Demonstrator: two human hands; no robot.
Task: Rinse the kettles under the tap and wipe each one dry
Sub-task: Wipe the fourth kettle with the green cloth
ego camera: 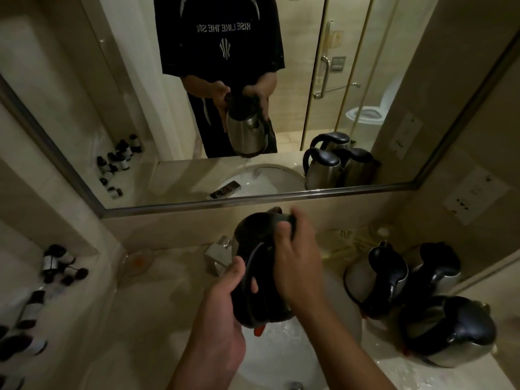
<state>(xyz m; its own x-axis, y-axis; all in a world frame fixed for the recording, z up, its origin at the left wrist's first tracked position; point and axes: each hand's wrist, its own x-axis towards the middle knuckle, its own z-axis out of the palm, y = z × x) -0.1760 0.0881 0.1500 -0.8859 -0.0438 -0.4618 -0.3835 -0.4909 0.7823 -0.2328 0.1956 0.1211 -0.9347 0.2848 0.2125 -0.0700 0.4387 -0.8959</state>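
Three kettles (416, 299) crowd the counter right of the basin (284, 356) — little passage there. The tap (218, 256) stands behind it; small bottles (60, 264) line the left ledge — bare counter lies between.

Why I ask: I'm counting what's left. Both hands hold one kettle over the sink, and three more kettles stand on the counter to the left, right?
Not quite. Both the left hand and right hand do hold one kettle over the sink, but the three other kettles stand on the right, as the head view shows.

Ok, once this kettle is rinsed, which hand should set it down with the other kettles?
Right. The right hand grips the kettle by its top, on the side where the three other kettles stand on the counter. The left hand grips its lower body, farther away, and would have to cross over.
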